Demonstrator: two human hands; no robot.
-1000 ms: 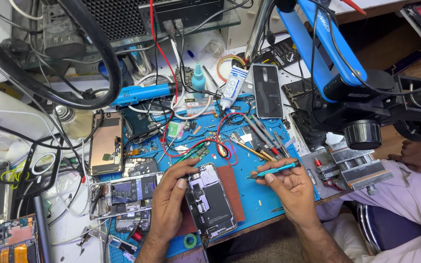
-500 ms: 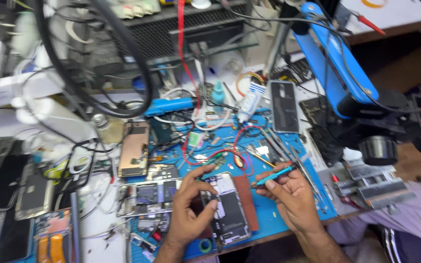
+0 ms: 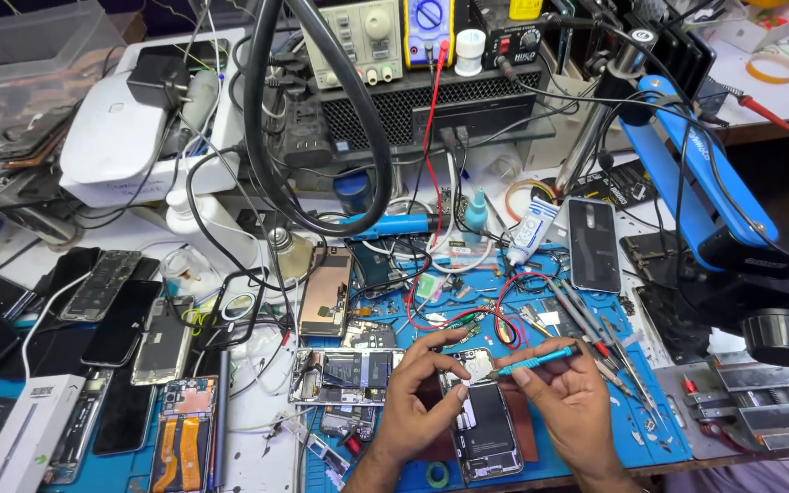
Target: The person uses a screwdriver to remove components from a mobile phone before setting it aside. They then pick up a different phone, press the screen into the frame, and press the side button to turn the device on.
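Observation:
An opened smartphone point(image 3: 483, 422) with its back removed lies on a brown pad on the blue work mat point(image 3: 650, 429). My left hand point(image 3: 415, 402) rests on the phone's upper left edge and steadies it. Between thumb and fingers my right hand point(image 3: 566, 394) holds a teal screwdriver point(image 3: 533, 361), its tip at the phone's top end by a silver shield.
Several dismantled phones and screens point(image 3: 120, 329) lie on the left. Red and black wires point(image 3: 468, 310), tweezers point(image 3: 595, 338), a glue tube point(image 3: 529, 233) and a dark phone point(image 3: 593, 245) crowd the mat. A blue microscope arm point(image 3: 705, 201) stands on the right. Bench power supplies point(image 3: 394, 36) sit behind.
The view has tilted up and shifted, showing more of the bench and instruments. My right hand has brought the screwdriver tip closer to the phone's top; my left hand stays on the phone.

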